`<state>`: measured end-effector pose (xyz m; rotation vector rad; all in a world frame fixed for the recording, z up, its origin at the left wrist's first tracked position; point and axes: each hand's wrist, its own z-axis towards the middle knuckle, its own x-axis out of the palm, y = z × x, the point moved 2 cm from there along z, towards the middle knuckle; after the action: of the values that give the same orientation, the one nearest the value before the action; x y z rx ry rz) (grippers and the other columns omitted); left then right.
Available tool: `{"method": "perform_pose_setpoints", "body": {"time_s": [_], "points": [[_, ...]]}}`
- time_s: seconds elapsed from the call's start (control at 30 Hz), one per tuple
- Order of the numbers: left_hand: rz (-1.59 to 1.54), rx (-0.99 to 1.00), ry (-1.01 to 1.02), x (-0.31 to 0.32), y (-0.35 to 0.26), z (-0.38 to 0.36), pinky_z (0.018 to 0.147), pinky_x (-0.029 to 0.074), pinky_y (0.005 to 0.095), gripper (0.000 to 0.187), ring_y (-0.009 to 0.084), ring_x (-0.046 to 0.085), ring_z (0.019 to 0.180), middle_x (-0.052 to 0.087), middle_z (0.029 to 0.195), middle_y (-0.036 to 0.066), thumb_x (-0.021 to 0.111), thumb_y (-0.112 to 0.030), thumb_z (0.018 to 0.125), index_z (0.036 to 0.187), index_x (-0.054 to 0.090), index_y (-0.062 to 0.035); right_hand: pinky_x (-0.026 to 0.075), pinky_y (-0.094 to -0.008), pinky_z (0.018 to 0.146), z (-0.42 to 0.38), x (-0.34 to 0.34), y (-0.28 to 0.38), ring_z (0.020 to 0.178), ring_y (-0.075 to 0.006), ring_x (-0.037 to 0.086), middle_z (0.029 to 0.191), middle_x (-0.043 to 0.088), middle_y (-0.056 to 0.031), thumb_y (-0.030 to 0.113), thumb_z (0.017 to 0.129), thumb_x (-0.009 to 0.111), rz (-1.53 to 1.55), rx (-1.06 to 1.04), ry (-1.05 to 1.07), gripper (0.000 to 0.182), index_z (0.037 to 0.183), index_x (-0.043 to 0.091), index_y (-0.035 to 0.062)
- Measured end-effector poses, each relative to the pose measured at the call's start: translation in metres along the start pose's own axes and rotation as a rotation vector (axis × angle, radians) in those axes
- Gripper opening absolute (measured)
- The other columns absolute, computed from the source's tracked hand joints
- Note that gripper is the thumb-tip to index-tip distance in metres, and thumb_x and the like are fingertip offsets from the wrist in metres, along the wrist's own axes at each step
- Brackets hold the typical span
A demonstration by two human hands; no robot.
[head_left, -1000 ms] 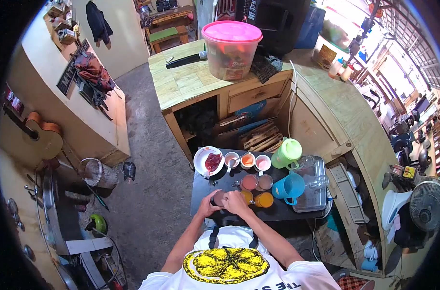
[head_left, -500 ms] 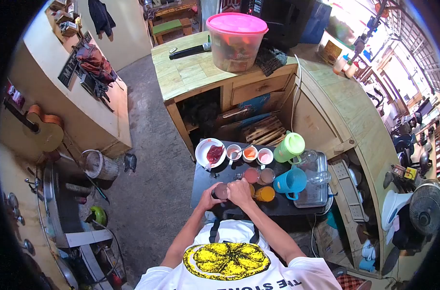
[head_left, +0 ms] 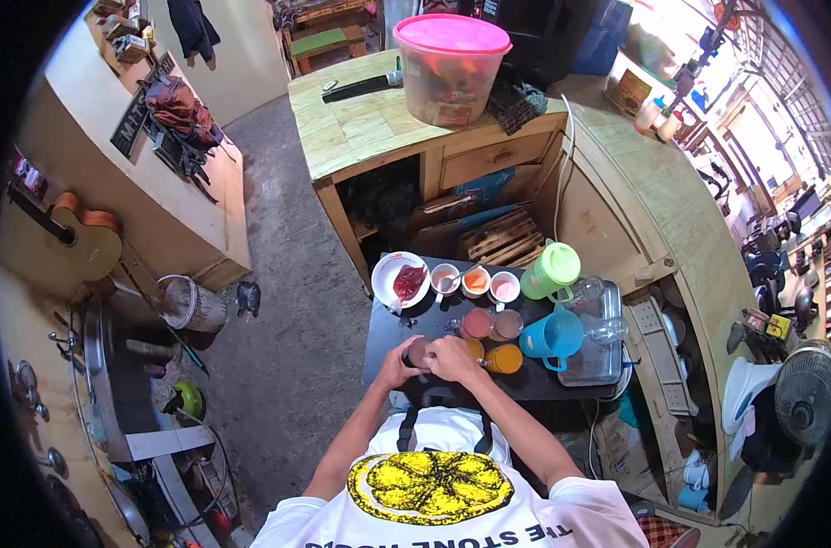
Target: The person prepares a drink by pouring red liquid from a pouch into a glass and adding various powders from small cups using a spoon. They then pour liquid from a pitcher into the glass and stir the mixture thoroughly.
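Observation:
A glass of brownish drink [head_left: 417,353] is at the near edge of the small black table [head_left: 379,342]. My left hand [head_left: 397,365] wraps round its left side. My right hand [head_left: 452,359] is closed at the glass's right side, partly over it; what its fingers grip is hidden. Close by stand glasses of orange drink [head_left: 504,359] and pinkish drink [head_left: 476,323], and another of brownish drink [head_left: 507,324]. Behind them are a white bowl with something dark red in it [head_left: 385,274] and several white cups [head_left: 504,289], one with a spoon.
To the right stand a green lidded pitcher [head_left: 556,268], a blue pitcher [head_left: 550,338] and a clear tray [head_left: 600,365] with clear glasses lying on it. Beyond the table is a wooden counter [head_left: 351,137] carrying a pink-lidded tub [head_left: 452,82]. Floor lies to the left.
My right hand has shifted slightly left, so it covers more of the glass top. My left hand still holds the glass. The whole view has moved slightly.

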<state>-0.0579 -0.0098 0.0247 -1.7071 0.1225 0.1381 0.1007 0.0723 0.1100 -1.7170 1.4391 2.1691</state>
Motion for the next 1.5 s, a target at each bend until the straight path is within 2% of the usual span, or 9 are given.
{"method": "perform_pose_setpoints", "body": {"time_s": [0.1, 0.3, 0.4, 0.5, 0.7, 0.83, 0.93, 1.33, 1.5], "points": [[0.022, 0.020, -0.011, -0.001, -0.002, 0.000, 0.105, 0.047, 0.0363, 0.084, 0.0176, 0.062, 0.118, 0.067, 0.127, 0.009, 0.093, -0.015, 0.062, 0.138, 0.056, -0.0064, 0.052, -0.0509, 0.070, 0.002, -0.010, 0.007, 0.069, -0.0381, 0.068, 0.073, 0.069, -0.0212, 0.020, 0.075, 0.069, -0.116, -0.048, -0.290, 0.018, 0.071, 0.072, 0.0031], [0.035, -0.006, -0.015, 0.001, 0.004, 0.000, 0.105, 0.047, 0.0358, 0.086, 0.0167, 0.061, 0.118, 0.067, 0.126, 0.008, 0.094, -0.015, 0.062, 0.138, 0.056, -0.0064, 0.050, -0.0480, 0.072, 0.004, 0.003, 0.000, 0.068, -0.0361, 0.068, 0.071, 0.069, -0.0197, 0.019, 0.078, 0.067, -0.253, 0.053, 0.025, 0.017, 0.071, 0.073, 0.0041], [-0.001, -0.040, -0.008, 0.001, 0.003, -0.002, 0.106, 0.046, 0.0364, 0.087, 0.0179, 0.061, 0.120, 0.067, 0.128, 0.009, 0.094, -0.016, 0.061, 0.138, 0.056, -0.0061, 0.051, -0.0494, 0.072, 0.004, 0.002, 0.006, 0.068, -0.0374, 0.068, 0.071, 0.069, -0.0208, 0.018, 0.076, 0.067, -0.059, 0.035, -0.138, 0.017, 0.070, 0.073, 0.0031], [0.044, 0.008, -0.021, 0.001, 0.003, 0.000, 0.106, 0.045, 0.0370, 0.087, 0.0195, 0.060, 0.121, 0.066, 0.129, 0.010, 0.094, -0.017, 0.062, 0.139, 0.055, -0.0057, 0.053, -0.0516, 0.072, 0.007, -0.008, 0.007, 0.067, -0.0400, 0.068, 0.071, 0.069, -0.0224, 0.019, 0.074, 0.067, -0.249, -0.023, -0.221, 0.018, 0.072, 0.074, 0.0022], [0.054, 0.043, -0.009, -0.001, 0.009, 0.003, 0.107, 0.045, 0.0371, 0.088, 0.0204, 0.060, 0.123, 0.066, 0.130, 0.011, 0.094, -0.016, 0.061, 0.139, 0.055, -0.0058, 0.048, -0.0470, 0.073, 0.002, 0.000, 0.008, 0.067, -0.0361, 0.068, 0.070, 0.069, -0.0179, 0.019, 0.076, 0.067, -0.145, -0.039, 0.004, 0.018, 0.069, 0.072, 0.0036], [-0.010, 0.029, 0.004, 0.001, 0.018, 0.001, 0.106, 0.046, 0.0366, 0.087, 0.0189, 0.060, 0.121, 0.066, 0.130, 0.011, 0.094, -0.015, 0.061, 0.139, 0.056, -0.0062, 0.048, -0.0468, 0.074, 0.004, -0.007, 0.008, 0.068, -0.0371, 0.067, 0.070, 0.068, -0.0189, 0.018, 0.075, 0.068, -0.253, -0.094, -0.274, 0.018, 0.067, 0.070, 0.0029], [0.000, 0.027, 0.003, 0.000, 0.019, 0.002, 0.106, 0.046, 0.0365, 0.087, 0.0181, 0.060, 0.120, 0.066, 0.130, 0.010, 0.094, -0.016, 0.061, 0.139, 0.055, -0.0064, 0.047, -0.0458, 0.075, 0.003, -0.010, 0.003, 0.073, -0.0356, 0.068, 0.073, 0.069, -0.0180, 0.019, 0.078, 0.067, -0.336, -0.031, 0.025, 0.018, 0.070, 0.070, 0.0030], [0.031, 0.027, -0.007, 0.000, 0.011, 0.002, 0.106, 0.046, 0.0368, 0.085, 0.0192, 0.060, 0.120, 0.066, 0.130, 0.009, 0.093, -0.015, 0.063, 0.138, 0.056, -0.0064, 0.049, -0.0484, 0.075, 0.006, -0.003, 0.000, 0.072, -0.0371, 0.068, 0.074, 0.070, -0.0202, 0.019, 0.077, 0.068, -0.244, -0.047, 0.057, 0.018, 0.076, 0.073, 0.0019], [0.014, 0.002, -0.016, 0.000, 0.013, 0.001, 0.106, 0.046, 0.0366, 0.085, 0.0193, 0.061, 0.120, 0.066, 0.130, 0.010, 0.093, -0.015, 0.062, 0.138, 0.056, -0.0069, 0.052, -0.0498, 0.073, 0.008, -0.002, 0.006, 0.070, -0.0392, 0.068, 0.075, 0.069, -0.0222, 0.019, 0.073, 0.068, -0.169, -0.029, -0.116, 0.018, 0.072, 0.073, 0.0017]]}}
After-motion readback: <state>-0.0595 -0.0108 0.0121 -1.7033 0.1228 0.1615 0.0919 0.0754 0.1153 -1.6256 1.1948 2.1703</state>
